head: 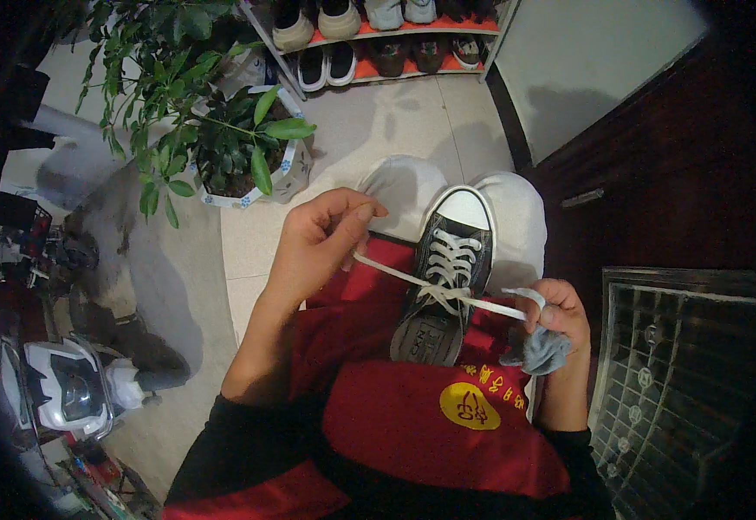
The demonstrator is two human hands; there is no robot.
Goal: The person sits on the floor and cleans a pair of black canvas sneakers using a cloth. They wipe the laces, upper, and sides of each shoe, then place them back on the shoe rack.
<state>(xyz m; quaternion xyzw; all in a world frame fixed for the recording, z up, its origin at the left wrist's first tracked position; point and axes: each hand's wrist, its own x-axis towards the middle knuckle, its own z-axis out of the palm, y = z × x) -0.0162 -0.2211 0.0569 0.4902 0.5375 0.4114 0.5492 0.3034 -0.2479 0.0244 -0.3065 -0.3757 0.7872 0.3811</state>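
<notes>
A black canvas sneaker (pixel 424 260) with a white rubber toe cap rests on my lap, its toe pointing away from me. White shoelaces (pixel 446 294) run through its eyelets and cross in a loose knot over the tongue. My left hand (pixel 329 227) grips one lace end, pulled taut to the left. On the other side my right hand (pixel 556 315) pinches the second lace, stretched to the right. A crumpled grey-blue cloth (pixel 543 351) is also held in my right hand. Beneath the shoe lies a red apron (pixel 384 409) with yellow printing.
A potted plant (pixel 280 172) stands on the tiled floor ahead on the left. Beyond it is a shoe rack (pixel 391 68) with several pairs. A dark wooden cabinet or door (pixel 618 195) and a metal-framed grille (pixel 664 364) flank my right. A white scooter (pixel 69 390) is at lower left.
</notes>
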